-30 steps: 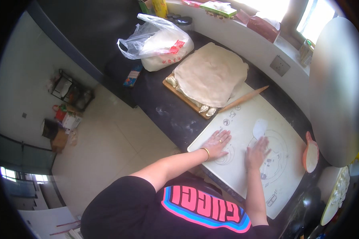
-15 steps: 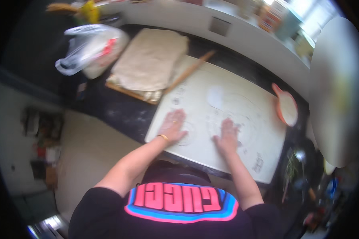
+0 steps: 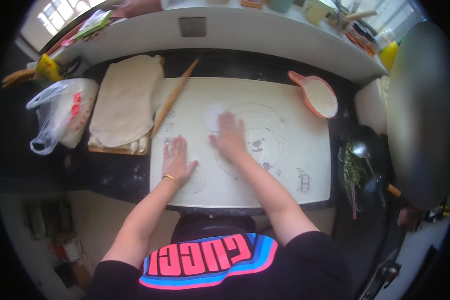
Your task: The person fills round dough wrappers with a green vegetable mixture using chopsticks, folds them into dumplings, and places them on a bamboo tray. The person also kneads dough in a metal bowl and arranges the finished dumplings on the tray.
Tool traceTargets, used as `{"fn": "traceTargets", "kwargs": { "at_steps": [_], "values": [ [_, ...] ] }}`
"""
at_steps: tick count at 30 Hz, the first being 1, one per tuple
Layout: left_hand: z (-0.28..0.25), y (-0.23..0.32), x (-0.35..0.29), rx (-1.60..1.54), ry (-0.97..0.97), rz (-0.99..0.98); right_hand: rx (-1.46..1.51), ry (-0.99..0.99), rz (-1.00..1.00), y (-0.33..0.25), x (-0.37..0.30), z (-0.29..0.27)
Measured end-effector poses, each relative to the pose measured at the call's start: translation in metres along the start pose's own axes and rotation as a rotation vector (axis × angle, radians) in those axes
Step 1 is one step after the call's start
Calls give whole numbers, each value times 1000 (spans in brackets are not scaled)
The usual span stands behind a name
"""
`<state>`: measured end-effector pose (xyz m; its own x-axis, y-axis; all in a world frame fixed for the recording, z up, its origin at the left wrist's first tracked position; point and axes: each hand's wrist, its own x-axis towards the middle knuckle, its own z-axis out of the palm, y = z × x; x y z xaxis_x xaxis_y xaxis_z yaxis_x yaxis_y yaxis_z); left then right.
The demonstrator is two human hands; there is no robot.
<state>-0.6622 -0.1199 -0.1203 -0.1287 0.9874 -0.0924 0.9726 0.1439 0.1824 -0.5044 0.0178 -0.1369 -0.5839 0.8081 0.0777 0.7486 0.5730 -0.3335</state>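
Note:
My left hand (image 3: 177, 161) rests flat on the left part of a pale pastry mat (image 3: 305, 150), its fingers stretched out and a gold-coloured ring and bracelet on it. Near the mat's middle, beside a printed bear face, my right hand (image 3: 230, 136) lies palm down with nothing seen in it; motion blurs its fingers a little. By its fingertips shows a whitish patch (image 3: 214, 114), too faint to tell what it is. A wooden rolling pin (image 3: 174, 96) lies slantwise at the mat's left edge. Beside it, a wide dough sheet (image 3: 127, 100) covers a wooden board (image 3: 110, 150).
A pink-orange scoop (image 3: 296, 77) of white powder sits at the mat's far right corner. On the left stands a tied plastic bag (image 3: 67, 112). At right are a dark bowl of chopped greens (image 3: 354, 167) with a spoon, and a large rounded grey object (image 3: 425, 120).
My view has swung round, so the whole counter sits straighter. My right hand has moved farther up the mat toward the whitish patch. The left hand stays flat near the left edge.

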Motion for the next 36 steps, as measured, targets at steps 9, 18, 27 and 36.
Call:
{"fn": "traceTargets", "kwargs": {
  "at_steps": [9, 18, 27, 36],
  "values": [
    [3, 4, 15, -2, -15, -36, 277, 267, 245, 130, -64, -14],
    [11, 7, 35, 28, 2, -4, -214, 216, 563, 239, -38, -46],
    [12, 12, 33, 7, 2, -10, -183, 290, 553, 236, -77, -35],
    [15, 15, 33, 50, 24, 36, -57, -4, 58, 128, -16, -27]
  ]
}}
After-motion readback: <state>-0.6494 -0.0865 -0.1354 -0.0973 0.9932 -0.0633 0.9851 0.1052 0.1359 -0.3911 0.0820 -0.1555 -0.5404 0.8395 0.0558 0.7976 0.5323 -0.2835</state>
